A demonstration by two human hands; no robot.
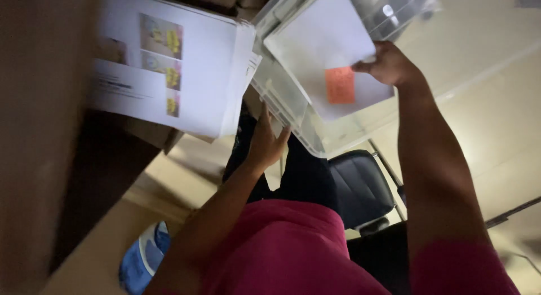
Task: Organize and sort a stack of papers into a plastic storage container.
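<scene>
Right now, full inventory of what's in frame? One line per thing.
white sheet: 1, white, pinched at its right edge, over the clear bin
sticky note: 1, orange, stuck near the sheet's lower edge
clear plastic bin: 1, transparent, centre top, tilted
paper stack: 1, white with small colour pictures, left of the bin on a brown surface
office chair: 1, black, below the bin
round object: 1, blue and white, bottom left, blurred
pink top: 1, pink, bottom centre
left hand: 1, against the bin's lower side
right hand: 1, holding the white sheet
</scene>
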